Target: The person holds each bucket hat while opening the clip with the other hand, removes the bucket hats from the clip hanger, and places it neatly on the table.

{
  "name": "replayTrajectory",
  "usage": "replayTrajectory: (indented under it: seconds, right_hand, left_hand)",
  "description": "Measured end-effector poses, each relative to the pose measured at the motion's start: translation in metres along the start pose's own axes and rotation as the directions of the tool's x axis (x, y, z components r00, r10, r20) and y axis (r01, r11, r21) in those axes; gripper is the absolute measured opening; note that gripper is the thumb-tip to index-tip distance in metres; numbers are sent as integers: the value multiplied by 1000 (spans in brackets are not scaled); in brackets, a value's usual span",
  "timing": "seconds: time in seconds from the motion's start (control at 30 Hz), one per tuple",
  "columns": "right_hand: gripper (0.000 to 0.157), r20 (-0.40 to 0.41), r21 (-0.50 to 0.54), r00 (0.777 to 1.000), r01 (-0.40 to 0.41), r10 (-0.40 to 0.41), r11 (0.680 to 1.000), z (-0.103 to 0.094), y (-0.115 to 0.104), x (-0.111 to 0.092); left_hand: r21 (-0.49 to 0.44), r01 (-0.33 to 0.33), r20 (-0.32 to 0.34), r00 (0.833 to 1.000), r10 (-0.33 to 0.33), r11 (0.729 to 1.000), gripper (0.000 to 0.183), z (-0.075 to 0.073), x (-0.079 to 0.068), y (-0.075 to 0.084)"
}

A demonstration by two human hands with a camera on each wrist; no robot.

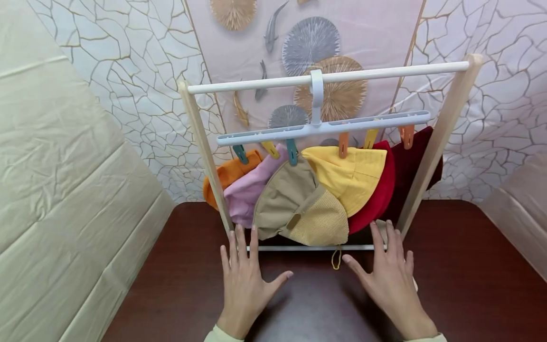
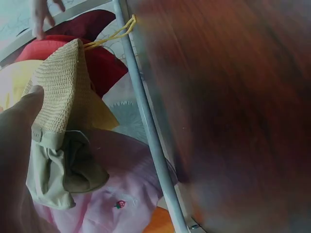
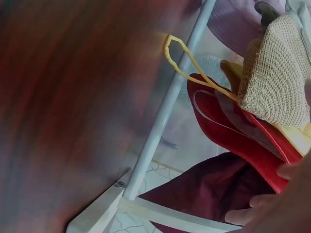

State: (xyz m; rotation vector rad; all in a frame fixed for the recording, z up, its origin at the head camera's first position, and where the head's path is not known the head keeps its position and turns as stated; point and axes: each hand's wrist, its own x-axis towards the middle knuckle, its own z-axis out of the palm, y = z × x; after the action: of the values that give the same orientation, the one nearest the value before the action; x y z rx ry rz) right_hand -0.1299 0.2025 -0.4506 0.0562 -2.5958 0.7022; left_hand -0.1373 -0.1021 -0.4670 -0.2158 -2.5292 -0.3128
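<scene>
The khaki hat with the woven straw part hangs just beyond and between my fingertips, its yellow loop dangling near my right thumb. The fingers of my left hand and right hand are straight and spread wide, thumbs pointing in toward each other; I cannot tell whether any fingertip touches the cloth. Past my left fingers hang the lilac hat and, farther out, the orange hat. Ahead of my right fingers are the yellow hat, the red hat behind it, and the maroon hat farthest to that side. Above them all, clips in teal, yellow and orange hang from a pale blue hanger, hooked over a white rail well above my fingertips. Wooden posts stand beyond each hand, and the dark table spreads beneath my palms.
</scene>
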Motion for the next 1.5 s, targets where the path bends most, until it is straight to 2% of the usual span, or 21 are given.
replayTrajectory:
  seconds: [0.2,0.33,0.47,0.67,0.87,1.0,1.27,1.5]
  right_hand:
    - [113,-159,152,987,38,-14,988,-5,-4,16]
    - [110,-248,238,968,86,-25,967,-11,-11,34]
    - [108,-307,279,951,127,-37,952,-17,-18,53]
    - [108,-297,350,954,84,26,933,-19,-24,73]
    - [109,-310,388,948,58,71,920,-12,-26,81]
    - [108,-322,380,945,69,62,922,-8,-24,82]
    - [107,-373,307,928,133,-10,942,-6,-23,89]
    - [106,-392,304,920,140,-10,942,-5,-20,95]
  left_hand:
    - [-32,-70,-66,996,68,997,137,3,13,6]
    - [-59,-118,-130,985,110,991,130,3,29,10]
    - [-87,-149,-183,974,131,985,127,2,43,18]
    - [-128,-139,-208,972,111,982,129,3,64,35]
    - [-143,-141,-257,961,101,980,129,8,82,47]
    - [-135,-134,-269,958,94,982,129,10,85,49]
    - [-123,-120,-285,955,81,985,127,13,90,45]
    - [-112,-131,-290,952,94,985,124,18,95,45]
